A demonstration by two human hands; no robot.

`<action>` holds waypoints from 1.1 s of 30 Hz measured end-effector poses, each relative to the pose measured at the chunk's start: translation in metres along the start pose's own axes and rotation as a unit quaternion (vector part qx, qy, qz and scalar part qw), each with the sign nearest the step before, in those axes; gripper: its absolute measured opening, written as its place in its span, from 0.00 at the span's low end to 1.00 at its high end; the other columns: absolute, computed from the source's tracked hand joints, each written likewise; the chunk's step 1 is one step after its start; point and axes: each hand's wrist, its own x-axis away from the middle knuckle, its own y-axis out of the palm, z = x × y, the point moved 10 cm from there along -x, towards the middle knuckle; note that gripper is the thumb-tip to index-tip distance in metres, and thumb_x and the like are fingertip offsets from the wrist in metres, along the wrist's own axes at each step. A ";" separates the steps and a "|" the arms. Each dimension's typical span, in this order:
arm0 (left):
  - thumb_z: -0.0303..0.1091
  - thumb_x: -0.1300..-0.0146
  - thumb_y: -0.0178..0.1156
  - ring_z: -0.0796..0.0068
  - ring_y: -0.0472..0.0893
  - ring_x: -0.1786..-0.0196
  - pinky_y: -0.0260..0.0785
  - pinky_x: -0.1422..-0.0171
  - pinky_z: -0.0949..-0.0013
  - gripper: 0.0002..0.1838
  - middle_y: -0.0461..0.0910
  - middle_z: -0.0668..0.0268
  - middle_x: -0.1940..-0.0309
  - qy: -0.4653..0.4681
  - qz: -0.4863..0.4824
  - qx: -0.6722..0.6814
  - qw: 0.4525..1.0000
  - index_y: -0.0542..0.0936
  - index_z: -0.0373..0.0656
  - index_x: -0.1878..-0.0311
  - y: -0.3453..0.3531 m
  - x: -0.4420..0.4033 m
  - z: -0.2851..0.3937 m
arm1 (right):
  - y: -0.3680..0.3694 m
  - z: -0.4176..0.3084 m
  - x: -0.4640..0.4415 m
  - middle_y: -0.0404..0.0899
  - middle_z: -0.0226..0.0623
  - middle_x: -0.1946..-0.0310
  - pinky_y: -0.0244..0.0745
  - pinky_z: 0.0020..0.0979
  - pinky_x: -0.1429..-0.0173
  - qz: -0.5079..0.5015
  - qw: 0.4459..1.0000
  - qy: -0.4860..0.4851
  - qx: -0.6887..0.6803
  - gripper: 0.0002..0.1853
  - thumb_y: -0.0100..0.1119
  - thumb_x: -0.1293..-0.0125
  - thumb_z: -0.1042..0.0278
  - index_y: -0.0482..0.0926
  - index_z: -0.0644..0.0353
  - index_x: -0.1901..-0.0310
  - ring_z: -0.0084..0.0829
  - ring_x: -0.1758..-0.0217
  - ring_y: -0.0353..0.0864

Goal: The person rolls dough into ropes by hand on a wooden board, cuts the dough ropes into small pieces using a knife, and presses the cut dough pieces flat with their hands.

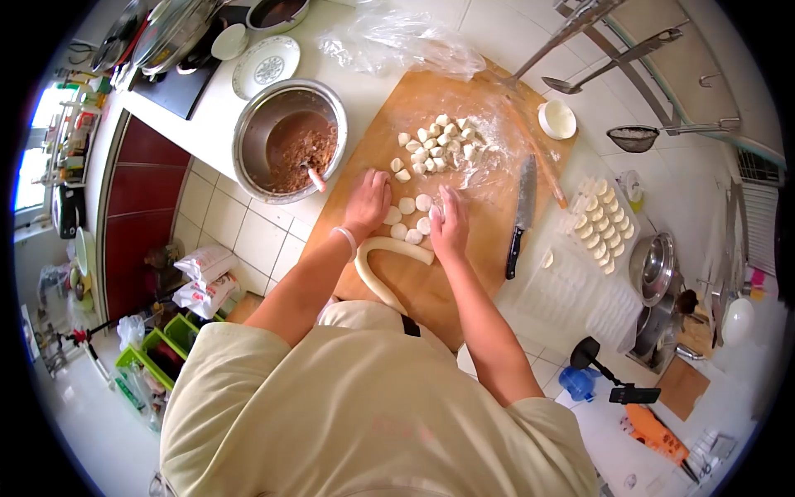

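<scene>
The wooden board [489, 217] carries most of the work surface and reaches back to the person's midriff, presumably to keep everything within both arms' range. A translucent tray [542, 291] lies to its right with crescent dumplings [601, 222] set in rows, apparently spaced so that they do not stick. A steel bowl [243, 159] of minced filling [303, 162] stands left of the board, judged to be sited for the left hand.

A dough rope [381, 288] lies curved on the near part, one end beside the right wrist; it appears pushed aside to free the middle. The rolling pin [537, 153] and kitchen knife [525, 197] lie at the right side, likely parked clear of the fingers.

Left hand [370, 202]: palm down, fingers together and bent, at the left of the dough rounds [407, 205]. Right hand [449, 220]: fingers bent downward over the cluster's right side. Whether either hand grips or presses a piece cannot be told; the undersides are hidden. The visible rounds lie between the two hands, the outermost at or just beside the fingers.

Cut dough lumps [432, 147] sit beyond the fingertips, near scattered flour [494, 131], probably kept there against sticking.
</scene>
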 end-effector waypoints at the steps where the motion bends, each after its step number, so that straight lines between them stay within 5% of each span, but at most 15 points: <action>1: 0.31 0.34 0.55 0.46 0.74 0.53 0.68 0.46 0.50 0.07 0.75 0.54 0.58 -0.001 0.016 0.012 1.000 0.74 0.43 0.54 -0.005 0.001 0.000 | 0.002 -0.023 -0.012 0.76 0.48 0.43 0.68 0.49 0.33 0.001 0.999 -0.028 0.017 0.18 0.60 0.36 0.68 0.79 0.59 0.44 0.51 0.38 0.74; 5: 0.31 0.34 0.54 0.45 0.74 0.52 0.68 0.46 0.49 0.07 0.74 0.53 0.58 0.008 0.012 0.019 1.000 0.74 0.43 0.54 -0.001 -0.002 -0.001 | 0.059 -0.072 -0.052 0.78 0.40 0.58 0.74 0.45 0.47 -0.091 0.980 -0.152 0.089 0.09 0.64 0.42 0.74 0.80 0.60 0.59 0.44 0.52 0.77; 10: 0.31 0.34 0.54 0.46 0.74 0.52 0.68 0.47 0.49 0.06 0.74 0.54 0.58 0.005 0.005 0.042 0.999 0.74 0.42 0.55 0.002 0.001 -0.005 | 0.061 -0.038 -0.048 0.78 0.40 0.56 0.77 0.41 0.46 -0.168 0.974 -0.081 0.125 0.13 0.65 0.43 0.76 0.81 0.56 0.56 0.44 0.50 0.78; 12: 0.31 0.34 0.54 0.47 0.74 0.52 0.68 0.47 0.49 0.06 0.74 0.54 0.58 -0.004 0.007 0.042 0.999 0.74 0.42 0.56 0.002 -0.001 -0.005 | 0.004 -0.025 -0.060 0.77 0.41 0.58 0.74 0.43 0.46 -0.024 0.996 -0.055 0.069 0.13 0.60 0.44 0.79 0.80 0.57 0.56 0.44 0.50 0.76; 14: 0.31 0.34 0.55 0.47 0.74 0.52 0.68 0.47 0.49 0.06 0.74 0.54 0.58 -0.015 -0.002 0.019 1.000 0.74 0.43 0.56 0.003 0.001 -0.005 | -0.024 0.037 -0.073 0.75 0.43 0.56 0.74 0.45 0.44 -0.007 0.989 0.077 0.124 0.15 0.64 0.45 0.79 0.81 0.57 0.54 0.46 0.49 0.76; 21: 0.32 0.34 0.55 0.48 0.74 0.52 0.68 0.46 0.50 0.07 0.74 0.55 0.58 -0.012 -0.009 0.017 1.000 0.74 0.43 0.55 0.006 0.000 -0.006 | -0.022 0.053 -0.057 0.75 0.43 0.56 0.73 0.45 0.44 -0.097 0.986 0.046 0.129 0.14 0.67 0.44 0.76 0.82 0.58 0.55 0.47 0.48 0.76; 23: 0.33 0.34 0.55 0.48 0.74 0.51 0.68 0.45 0.50 0.07 0.74 0.55 0.58 -0.015 -0.007 0.016 1.000 0.74 0.43 0.55 0.008 0.001 -0.009 | -0.035 0.059 -0.041 0.78 0.44 0.57 0.75 0.44 0.46 -0.073 0.991 0.055 0.097 0.13 0.67 0.44 0.77 0.82 0.60 0.55 0.46 0.51 0.79; 25: 0.33 0.34 0.55 0.48 0.74 0.51 0.68 0.45 0.50 0.07 0.74 0.55 0.57 -0.006 -0.005 0.009 1.000 0.74 0.44 0.55 0.006 -0.001 -0.007 | -0.063 0.090 -0.020 0.82 0.44 0.60 0.77 0.42 0.49 0.020 0.984 0.162 -0.069 0.12 0.66 0.43 0.77 0.81 0.62 0.55 0.46 0.55 0.81; 29: 0.34 0.33 0.55 0.47 0.74 0.51 0.68 0.45 0.49 0.08 0.74 0.54 0.55 0.005 -0.011 -0.005 1.000 0.74 0.44 0.54 0.010 0.001 -0.007 | -0.085 0.096 -0.012 0.84 0.44 0.61 0.80 0.38 0.53 0.056 0.992 0.098 0.048 0.11 0.67 0.41 0.78 0.81 0.63 0.56 0.43 0.60 0.84; 31: 0.34 0.33 0.55 0.47 0.74 0.51 0.68 0.45 0.49 0.08 0.73 0.54 0.55 0.010 -0.024 -0.005 1.000 0.73 0.44 0.53 0.012 0.000 -0.007 | -0.078 0.094 -0.015 0.82 0.46 0.59 0.78 0.43 0.50 0.049 0.990 0.128 0.017 0.14 0.68 0.42 0.74 0.81 0.62 0.54 0.48 0.54 0.81; 33: 0.35 0.33 0.55 0.47 0.74 0.50 0.67 0.45 0.49 0.08 0.73 0.54 0.55 0.011 -0.018 -0.012 1.000 0.73 0.44 0.53 0.011 0.001 -0.007 | -0.070 0.099 -0.013 0.80 0.46 0.55 0.77 0.44 0.48 0.022 0.974 0.188 0.125 0.17 0.70 0.44 0.69 0.80 0.61 0.53 0.48 0.50 0.80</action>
